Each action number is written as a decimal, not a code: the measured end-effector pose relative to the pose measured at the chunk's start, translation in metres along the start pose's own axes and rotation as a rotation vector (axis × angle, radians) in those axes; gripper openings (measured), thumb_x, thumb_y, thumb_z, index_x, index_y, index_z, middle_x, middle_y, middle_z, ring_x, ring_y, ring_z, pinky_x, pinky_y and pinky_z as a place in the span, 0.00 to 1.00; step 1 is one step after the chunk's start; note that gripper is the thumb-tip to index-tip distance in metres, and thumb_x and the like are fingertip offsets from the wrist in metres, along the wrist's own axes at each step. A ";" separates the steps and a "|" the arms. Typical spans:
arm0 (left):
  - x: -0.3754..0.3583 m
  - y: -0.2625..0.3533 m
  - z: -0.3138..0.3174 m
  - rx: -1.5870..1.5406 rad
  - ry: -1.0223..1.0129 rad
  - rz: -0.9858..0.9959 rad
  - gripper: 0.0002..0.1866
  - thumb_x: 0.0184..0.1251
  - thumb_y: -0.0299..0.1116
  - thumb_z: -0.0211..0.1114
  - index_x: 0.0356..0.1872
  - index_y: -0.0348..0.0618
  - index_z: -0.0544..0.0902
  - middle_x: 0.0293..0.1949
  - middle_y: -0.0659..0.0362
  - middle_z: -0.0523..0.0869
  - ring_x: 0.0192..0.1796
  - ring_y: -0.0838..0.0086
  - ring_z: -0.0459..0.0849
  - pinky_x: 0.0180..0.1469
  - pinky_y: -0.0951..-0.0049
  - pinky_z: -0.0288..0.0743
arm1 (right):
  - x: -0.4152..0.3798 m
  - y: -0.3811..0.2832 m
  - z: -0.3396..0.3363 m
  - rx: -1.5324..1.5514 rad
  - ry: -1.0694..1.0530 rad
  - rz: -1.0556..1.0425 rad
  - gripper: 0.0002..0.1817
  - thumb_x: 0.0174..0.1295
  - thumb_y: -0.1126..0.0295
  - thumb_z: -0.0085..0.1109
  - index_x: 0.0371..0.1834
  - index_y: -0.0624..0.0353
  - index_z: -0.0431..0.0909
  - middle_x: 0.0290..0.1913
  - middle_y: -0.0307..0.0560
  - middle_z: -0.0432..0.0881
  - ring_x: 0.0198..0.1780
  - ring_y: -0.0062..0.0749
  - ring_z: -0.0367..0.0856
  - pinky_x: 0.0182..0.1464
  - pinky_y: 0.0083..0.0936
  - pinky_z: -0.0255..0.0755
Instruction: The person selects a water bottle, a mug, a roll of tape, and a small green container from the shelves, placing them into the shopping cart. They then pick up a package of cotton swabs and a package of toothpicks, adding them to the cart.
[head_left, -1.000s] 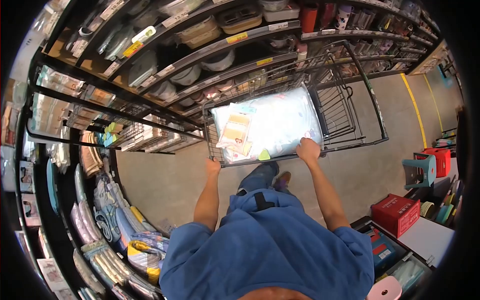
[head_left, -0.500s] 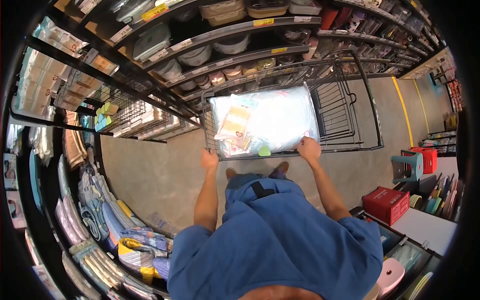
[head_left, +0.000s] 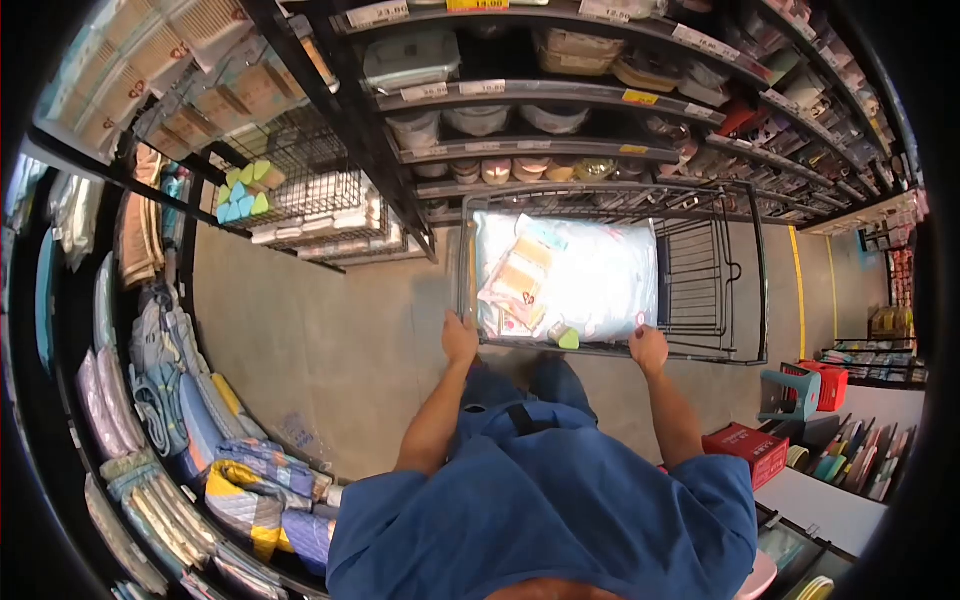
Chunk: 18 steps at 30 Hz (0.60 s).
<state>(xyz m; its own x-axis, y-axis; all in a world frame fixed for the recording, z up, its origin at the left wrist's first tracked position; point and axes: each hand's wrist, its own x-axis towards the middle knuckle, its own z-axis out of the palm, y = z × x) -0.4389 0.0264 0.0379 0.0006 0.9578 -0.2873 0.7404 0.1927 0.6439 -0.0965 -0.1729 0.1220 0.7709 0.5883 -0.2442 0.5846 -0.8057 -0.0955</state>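
Observation:
A black wire shopping cart [head_left: 705, 300] stands sideways in front of me. My left hand [head_left: 460, 340] is closed around its near left corner. My right hand [head_left: 649, 348] grips the near rim further right. Inside the cart lies a large pale-blue plastic-wrapped package [head_left: 605, 280], partly washed out by glare. On its left side rests a smaller packet with a beige panel [head_left: 522, 278]. A small green-topped item [head_left: 568, 338] sits by the near rim, between my hands.
Shelves of food containers [head_left: 480, 120] with price tags run behind the cart. A wire basket [head_left: 310, 190] with green and blue items hangs at left. Folded quilted textiles [head_left: 240, 490] fill the lower-left shelf. At right are a red box [head_left: 748, 452] and stools [head_left: 795, 392].
The cart and both hands appear further right and lower in view. The container shelves and left wire basket have also shifted right. Both hands keep their hold on the cart.

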 end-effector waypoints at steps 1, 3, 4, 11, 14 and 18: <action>0.003 -0.005 -0.002 0.015 -0.024 0.009 0.17 0.67 0.39 0.57 0.48 0.36 0.70 0.41 0.36 0.81 0.45 0.39 0.80 0.47 0.47 0.72 | -0.003 -0.003 -0.001 0.030 0.017 -0.006 0.10 0.52 0.63 0.58 0.31 0.55 0.84 0.33 0.53 0.85 0.38 0.51 0.84 0.42 0.40 0.78; 0.007 -0.012 -0.003 0.021 -0.009 0.020 0.17 0.67 0.38 0.57 0.49 0.36 0.70 0.41 0.36 0.81 0.45 0.39 0.80 0.47 0.47 0.72 | -0.002 -0.007 0.004 0.019 -0.004 0.014 0.12 0.54 0.60 0.56 0.32 0.56 0.84 0.35 0.54 0.85 0.40 0.51 0.84 0.44 0.41 0.76; 0.009 -0.013 -0.004 0.028 -0.013 0.015 0.17 0.67 0.38 0.57 0.49 0.36 0.69 0.41 0.36 0.81 0.45 0.39 0.80 0.46 0.47 0.72 | -0.002 -0.009 0.004 0.027 -0.010 0.010 0.13 0.54 0.60 0.56 0.32 0.56 0.84 0.36 0.54 0.85 0.40 0.52 0.84 0.44 0.41 0.76; 0.015 -0.026 -0.015 0.002 -0.007 0.029 0.18 0.66 0.39 0.57 0.49 0.37 0.68 0.40 0.36 0.81 0.45 0.39 0.80 0.46 0.46 0.71 | 0.008 -0.009 0.020 0.040 -0.138 -0.006 0.13 0.54 0.61 0.57 0.33 0.58 0.84 0.36 0.55 0.85 0.41 0.50 0.84 0.45 0.39 0.76; 0.030 -0.026 -0.024 0.079 -0.110 0.026 0.18 0.66 0.40 0.57 0.49 0.37 0.67 0.40 0.36 0.81 0.43 0.38 0.80 0.47 0.46 0.72 | 0.041 -0.019 0.059 0.522 -0.082 -0.082 0.13 0.53 0.63 0.61 0.34 0.61 0.84 0.36 0.55 0.86 0.41 0.47 0.85 0.46 0.35 0.77; 0.029 0.003 -0.037 0.232 -0.118 0.081 0.22 0.65 0.41 0.59 0.52 0.35 0.67 0.49 0.36 0.77 0.51 0.41 0.76 0.54 0.49 0.69 | 0.059 -0.076 0.096 0.869 -0.018 -0.177 0.18 0.52 0.61 0.65 0.38 0.66 0.83 0.36 0.55 0.86 0.41 0.40 0.85 0.47 0.31 0.76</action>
<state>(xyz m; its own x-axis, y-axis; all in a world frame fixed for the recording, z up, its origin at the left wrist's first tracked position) -0.4619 0.0624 0.0578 0.1341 0.9342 -0.3306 0.8689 0.0496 0.4924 -0.1198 -0.0836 0.0224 0.6794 0.7136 -0.1708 0.2906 -0.4755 -0.8304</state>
